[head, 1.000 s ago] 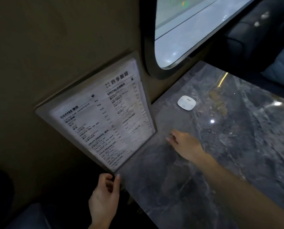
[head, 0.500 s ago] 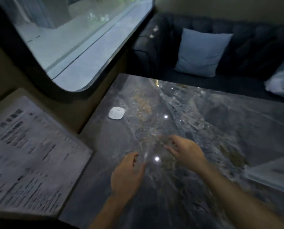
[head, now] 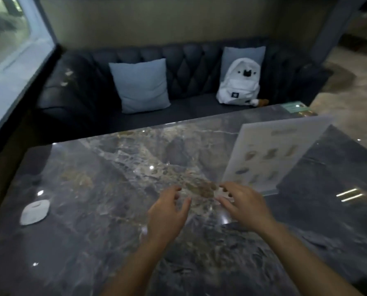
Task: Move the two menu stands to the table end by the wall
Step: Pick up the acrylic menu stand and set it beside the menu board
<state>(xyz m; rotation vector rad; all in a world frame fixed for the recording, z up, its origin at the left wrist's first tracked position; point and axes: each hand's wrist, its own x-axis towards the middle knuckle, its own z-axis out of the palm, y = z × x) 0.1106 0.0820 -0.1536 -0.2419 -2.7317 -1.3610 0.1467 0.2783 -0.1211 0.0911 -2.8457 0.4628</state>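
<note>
A clear acrylic menu stand (head: 272,154) with food pictures stands upright on the dark marble table (head: 97,231), toward its right side. My right hand (head: 242,202) hovers just in front of the stand's lower left corner, fingers spread, holding nothing. My left hand (head: 167,212) hangs beside it over the table's middle, fingers apart and empty. The other menu stand, the one with the drinks list, is out of view to the left.
A small white puck-shaped device (head: 35,212) lies near the table's left end by the window wall. Behind the table runs a dark sofa (head: 189,60) with a blue cushion (head: 141,84) and a white backpack (head: 239,84). A green card (head: 293,106) lies at the far right corner.
My view has swung right, away from the drinks menu stand at the wall. My left hand let go of that stand, and both hands have moved across the table toward the picture menu stand.
</note>
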